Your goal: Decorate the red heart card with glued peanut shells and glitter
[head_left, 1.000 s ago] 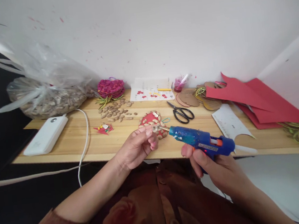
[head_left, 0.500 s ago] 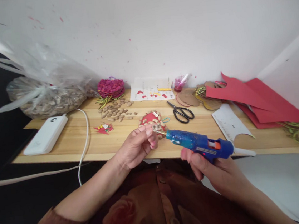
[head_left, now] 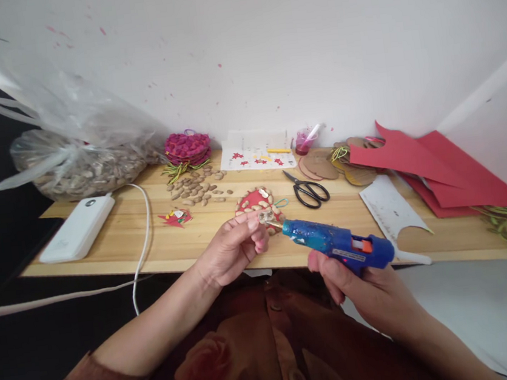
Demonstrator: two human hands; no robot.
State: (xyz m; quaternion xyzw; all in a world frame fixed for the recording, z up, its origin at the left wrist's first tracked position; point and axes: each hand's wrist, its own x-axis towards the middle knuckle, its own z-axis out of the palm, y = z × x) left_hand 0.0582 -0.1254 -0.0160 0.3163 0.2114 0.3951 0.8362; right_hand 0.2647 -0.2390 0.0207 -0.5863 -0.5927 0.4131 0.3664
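Left hand [head_left: 235, 250] pinching 1 pistachio shell [head_left: 264, 217] above the table edge [head_left: 161, 263]; right hand [head_left: 365, 290] gripping blue glue gun [head_left: 339, 244], nozzle touching shell, near red shell-covered heart [head_left: 257, 202].

Brown floral shirt — buttoned, pushed-up sleeves

Power bank [head_left: 76, 229] sits at table [head_left: 159, 246] left, bag of shells [head_left: 77, 167] behind it. Loose shells [head_left: 195, 190] lie left of scissors [head_left: 310, 192]; ruler [head_left: 390, 209] right of scissors, paper sheets [head_left: 444, 177] further right.
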